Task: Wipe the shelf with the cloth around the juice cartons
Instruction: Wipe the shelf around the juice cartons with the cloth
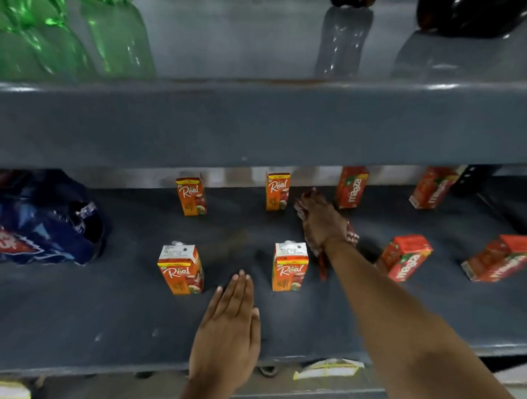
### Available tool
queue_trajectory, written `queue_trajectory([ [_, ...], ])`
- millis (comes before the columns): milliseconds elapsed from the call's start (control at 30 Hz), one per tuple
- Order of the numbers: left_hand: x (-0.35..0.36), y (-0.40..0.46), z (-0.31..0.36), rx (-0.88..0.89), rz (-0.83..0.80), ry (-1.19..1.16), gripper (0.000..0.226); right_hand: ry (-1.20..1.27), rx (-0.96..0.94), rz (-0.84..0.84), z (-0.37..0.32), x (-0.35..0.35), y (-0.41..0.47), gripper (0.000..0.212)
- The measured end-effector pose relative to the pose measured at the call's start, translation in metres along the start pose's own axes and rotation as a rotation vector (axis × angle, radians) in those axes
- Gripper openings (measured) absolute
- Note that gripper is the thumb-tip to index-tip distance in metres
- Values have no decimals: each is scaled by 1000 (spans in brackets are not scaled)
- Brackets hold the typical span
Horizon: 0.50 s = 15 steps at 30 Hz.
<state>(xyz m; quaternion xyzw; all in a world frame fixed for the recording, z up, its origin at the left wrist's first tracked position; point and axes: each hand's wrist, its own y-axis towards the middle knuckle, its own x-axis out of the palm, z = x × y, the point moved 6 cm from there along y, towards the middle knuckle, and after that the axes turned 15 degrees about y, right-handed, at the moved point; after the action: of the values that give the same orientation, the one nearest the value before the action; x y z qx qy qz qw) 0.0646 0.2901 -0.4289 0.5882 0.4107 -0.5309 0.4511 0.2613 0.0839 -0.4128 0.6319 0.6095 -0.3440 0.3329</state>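
Eight juice cartons are being shown upright on the grey shelf (125,314), in two rows. Four orange Real cartons are standing at centre: far left (191,196), far right (277,191), near left (180,269), near right (290,267). Four red Maaza cartons are being seen to the right: two far (351,187) (432,187), two near (405,257) (502,258).

The cloth (323,258), reddish and mostly hidden, is being pressed to the shelf under the right hand (321,219), between the far right Real carton and the nearest far Maaza carton. The fingers are being curled down over it; the hand is blurred, so how firmly the cloth is being held cannot be told.

The left hand (228,329) is being laid flat near the front edge, palm down, fingers straight and pressed together, nothing held, between the two near Real cartons.

A blue wrapped pack (39,219) is being seen far left. Green bottles (51,16) and dark bottles (471,14) are being kept on the upper shelf (260,122).
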Motion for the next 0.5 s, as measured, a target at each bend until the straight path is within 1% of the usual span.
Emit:
queue_trajectory([
  [33, 0, 0, 0, -1, -3, -1, 60, -2, -2, -1, 2, 1, -9, 82],
  [100, 1, 0, 0, 0, 4, -13, 61, -5, -29, -9, 2, 2, -28, 74],
  [200, 0, -1, 0, -3, 0, -45, 60, 74, -21, 58, 1, 0, -59, 66],
  [300, -2, -1, -2, -2, 4, -55, 59, 144, 6, 91, -2, -4, -93, 53],
  [433, -3, 0, 0, 10, 23, -48, 59, 147, -44, 147, -6, -9, -136, 56],
  [500, -5, 0, 0, 16, 40, -44, 59, 100, -71, 157, -6, -9, -158, 51],
])
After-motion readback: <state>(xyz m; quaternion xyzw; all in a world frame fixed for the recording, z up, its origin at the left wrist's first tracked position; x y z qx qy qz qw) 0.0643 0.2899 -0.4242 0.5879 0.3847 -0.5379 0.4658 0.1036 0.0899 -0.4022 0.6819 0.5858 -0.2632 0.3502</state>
